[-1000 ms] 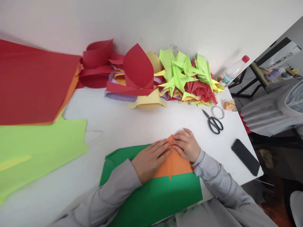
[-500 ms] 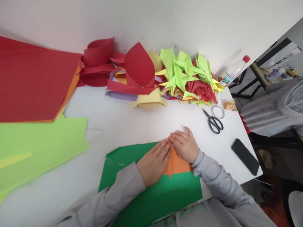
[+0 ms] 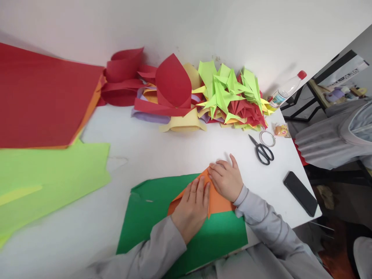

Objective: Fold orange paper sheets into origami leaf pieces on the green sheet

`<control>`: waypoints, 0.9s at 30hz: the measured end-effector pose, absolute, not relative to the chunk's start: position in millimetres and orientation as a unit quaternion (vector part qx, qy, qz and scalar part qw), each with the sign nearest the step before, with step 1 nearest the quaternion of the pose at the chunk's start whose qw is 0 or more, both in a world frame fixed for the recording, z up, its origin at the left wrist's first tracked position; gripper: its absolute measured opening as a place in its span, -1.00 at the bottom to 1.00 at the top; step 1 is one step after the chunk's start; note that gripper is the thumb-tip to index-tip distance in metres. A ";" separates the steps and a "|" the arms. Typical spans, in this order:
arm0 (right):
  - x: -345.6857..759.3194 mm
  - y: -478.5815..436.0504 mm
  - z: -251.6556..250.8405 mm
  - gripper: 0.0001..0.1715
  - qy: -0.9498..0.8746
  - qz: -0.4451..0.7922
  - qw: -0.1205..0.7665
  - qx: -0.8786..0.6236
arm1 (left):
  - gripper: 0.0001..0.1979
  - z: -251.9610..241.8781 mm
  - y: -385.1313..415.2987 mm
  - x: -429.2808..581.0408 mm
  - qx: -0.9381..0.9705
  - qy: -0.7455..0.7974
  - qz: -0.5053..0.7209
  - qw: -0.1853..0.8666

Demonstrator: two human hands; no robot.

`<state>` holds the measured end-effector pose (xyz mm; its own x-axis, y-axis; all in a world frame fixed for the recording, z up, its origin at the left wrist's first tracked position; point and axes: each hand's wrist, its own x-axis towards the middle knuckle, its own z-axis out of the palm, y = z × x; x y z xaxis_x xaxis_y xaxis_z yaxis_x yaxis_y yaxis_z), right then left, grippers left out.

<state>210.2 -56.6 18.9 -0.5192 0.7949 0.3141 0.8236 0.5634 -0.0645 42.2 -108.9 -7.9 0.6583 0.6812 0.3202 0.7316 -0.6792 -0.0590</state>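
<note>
A folded sheet of orange paper (image 3: 218, 202) lies on a green sheet (image 3: 162, 205), with creases running to a peak at its far end. My left hand (image 3: 192, 207) is flat on the paper's left part, fingers stretched towards the peak and covering much of it. At the peak, my right hand (image 3: 226, 179) has its fingertips bent onto the right edge, gripping the paper there, its little finger raised. The right thumb is mostly hidden.
Black scissors (image 3: 262, 151), a tape roll (image 3: 267, 138), a small wrapped snack (image 3: 281, 130) and a black phone (image 3: 300, 193) lie to the right. Behind stand folded green paper shapes (image 3: 222, 95), curled red paper (image 3: 173, 83) and a bottle (image 3: 286, 91). Large red sheets (image 3: 43, 104) lie left.
My left hand has drawn back from the peak towards me, uncovering the orange paper's left edge and upper part. My right hand stays at the peak.
</note>
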 end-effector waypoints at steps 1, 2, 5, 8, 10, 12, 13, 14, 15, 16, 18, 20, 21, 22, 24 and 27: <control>210.0 -56.4 19.0 -0.77 -0.869 -0.051 0.158 -0.466 | -0.57 -6.0 -111.0 42.6 -0.902 -0.396 -0.134 0.102; 209.8 -56.3 19.1 -0.78 -0.868 -0.055 0.162 -0.467 | -0.58 -4.3 -113.2 43.0 -0.899 -0.403 -0.133 0.110; 209.7 -56.1 19.5 -0.78 -0.868 -0.061 0.166 -0.464 | -0.60 -1.6 -120.1 43.4 -0.886 -0.429 -0.130 0.123; 209.9 -56.1 19.5 -0.79 -0.867 -0.056 0.165 -0.466 | -0.50 -1.9 -127.4 41.7 -0.869 -0.465 -0.133 0.102; 210.1 -56.1 19.2 -0.79 -0.867 -0.053 0.165 -0.468 | -0.39 -3.2 -132.1 40.1 -0.852 -0.499 -0.138 0.080; 210.3 -56.1 18.9 -0.79 -0.868 -0.054 0.168 -0.464 | -0.33 -5.4 -136.1 39.4 -0.838 -0.522 -0.142 0.069; 210.5 -56.1 18.7 -0.79 -0.868 -0.054 0.170 -0.463 | -0.33 -6.6 -137.8 39.5 -0.833 -0.529 -0.144 0.068; 210.7 -56.1 18.4 -0.80 -0.868 -0.054 0.172 -0.462 | -0.34 -7.8 -139.1 40.0 -0.828 -0.536 -0.146 0.070; 210.9 -56.1 18.1 -0.80 -0.868 -0.052 0.172 -0.462 | -0.36 -8.9 -140.1 40.5 -0.823 -0.545 -0.146 0.072; 211.0 -56.1 17.8 -0.80 -0.869 -0.050 0.170 -0.462 | -0.39 -9.5 -140.8 41.2 -0.816 -0.555 -0.147 0.073; 211.3 -55.9 17.4 -0.80 -0.869 -0.047 0.167 -0.463 | -0.44 -9.4 -140.9 41.9 -0.800 -0.578 -0.148 0.067; 211.3 -55.7 17.5 -0.80 -0.870 -0.049 0.166 -0.462 | -0.49 -6.7 -139.9 41.7 -0.791 -0.589 -0.155 0.056; 211.3 -55.5 17.6 -0.79 -0.870 -0.053 0.167 -0.461 | -0.51 -4.5 -139.2 41.4 -0.791 -0.590 -0.156 0.054; 211.2 -55.4 17.8 -0.79 -0.870 -0.057 0.170 -0.460 | -0.53 -2.0 -138.4 40.9 -0.792 -0.588 -0.152 0.058; 211.0 -55.3 18.1 -0.79 -0.869 -0.064 0.174 -0.458 | -0.55 4.0 -136.8 40.1 -0.800 -0.581 -0.125 0.078; 211.0 -55.5 17.4 -0.78 -0.869 -0.064 0.172 -0.459 | -0.51 15.1 -132.9 37.5 -0.811 -0.573 -0.080 0.085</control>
<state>211.0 -55.5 17.4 -0.5183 0.7765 0.3582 0.8206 0.5696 -0.0475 37.5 -132.9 15.1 0.3315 0.9157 0.2270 0.9429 -0.3298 -0.0468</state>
